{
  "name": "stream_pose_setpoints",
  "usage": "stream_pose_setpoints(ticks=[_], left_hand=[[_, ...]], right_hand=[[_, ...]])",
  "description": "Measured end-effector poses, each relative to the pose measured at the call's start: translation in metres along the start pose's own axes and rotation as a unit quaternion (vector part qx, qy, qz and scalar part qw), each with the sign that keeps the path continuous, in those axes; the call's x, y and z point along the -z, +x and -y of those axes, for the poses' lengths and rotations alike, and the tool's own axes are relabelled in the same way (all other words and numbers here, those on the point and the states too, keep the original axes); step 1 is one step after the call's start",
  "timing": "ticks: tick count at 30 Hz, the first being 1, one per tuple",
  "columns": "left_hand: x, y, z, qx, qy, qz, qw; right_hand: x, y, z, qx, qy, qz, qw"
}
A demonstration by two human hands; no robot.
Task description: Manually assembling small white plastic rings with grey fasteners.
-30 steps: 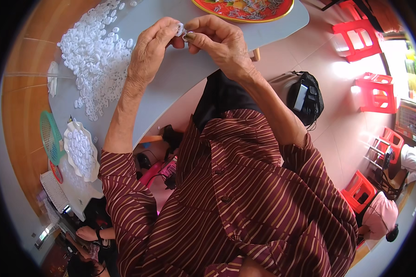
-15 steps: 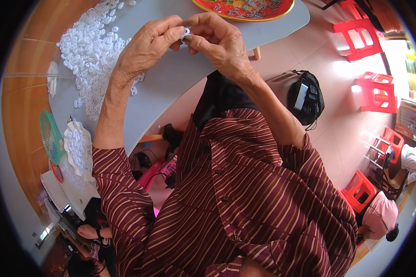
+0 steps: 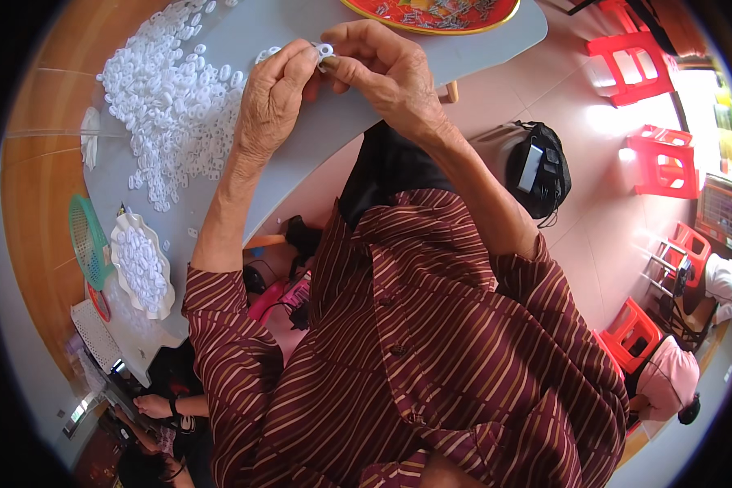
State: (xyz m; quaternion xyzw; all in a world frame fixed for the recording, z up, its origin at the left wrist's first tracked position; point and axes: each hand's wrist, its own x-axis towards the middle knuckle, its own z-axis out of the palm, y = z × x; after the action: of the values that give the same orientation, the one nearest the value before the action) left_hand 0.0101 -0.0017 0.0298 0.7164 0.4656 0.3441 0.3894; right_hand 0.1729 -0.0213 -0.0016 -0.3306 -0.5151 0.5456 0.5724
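My left hand (image 3: 272,102) and my right hand (image 3: 378,69) meet above the grey table (image 3: 317,138). Between their fingertips they pinch a small white plastic ring (image 3: 325,51). Both hands have their fingers closed on it. A large heap of the same small white rings (image 3: 171,98) lies on the table just left of my left hand. My forearms come up from striped maroon sleeves.
A white dish full of white rings (image 3: 141,264) sits at the table's left end, beside a green basket (image 3: 85,240). A red tray with a yellow rim (image 3: 431,16) lies at the far edge. Red stools (image 3: 659,159) stand on the right. Another person's hands (image 3: 159,407) show at lower left.
My hands stay together on the small white ring. The left elbow has dropped a little and the fingers have shifted slightly around the piece.
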Motion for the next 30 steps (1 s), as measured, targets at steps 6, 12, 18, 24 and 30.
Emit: stream_pose_setpoints(ticks=[6, 12, 18, 24, 30], left_hand=[[-0.002, -0.001, 0.012, 0.018, -0.045, -0.019, 0.999], [-0.006, -0.003, 0.023, -0.004, -0.03, -0.055, 0.998], [-0.01, -0.006, 0.019, 0.006, -0.042, -0.047, 0.998], [-0.016, -0.009, 0.015, -0.01, -0.042, -0.051, 0.998], [-0.018, -0.014, 0.018, -0.09, 0.014, -0.069, 0.993]], right_hand=[[0.002, -0.001, -0.009, 0.022, -0.006, 0.034, 0.999], [-0.001, -0.001, -0.015, 0.054, -0.072, 0.026, 0.996], [-0.003, -0.002, -0.01, 0.052, -0.149, 0.015, 0.987], [-0.006, -0.005, -0.002, 0.054, -0.204, 0.019, 0.977], [-0.009, -0.012, 0.0, 0.087, -0.22, 0.01, 0.972]])
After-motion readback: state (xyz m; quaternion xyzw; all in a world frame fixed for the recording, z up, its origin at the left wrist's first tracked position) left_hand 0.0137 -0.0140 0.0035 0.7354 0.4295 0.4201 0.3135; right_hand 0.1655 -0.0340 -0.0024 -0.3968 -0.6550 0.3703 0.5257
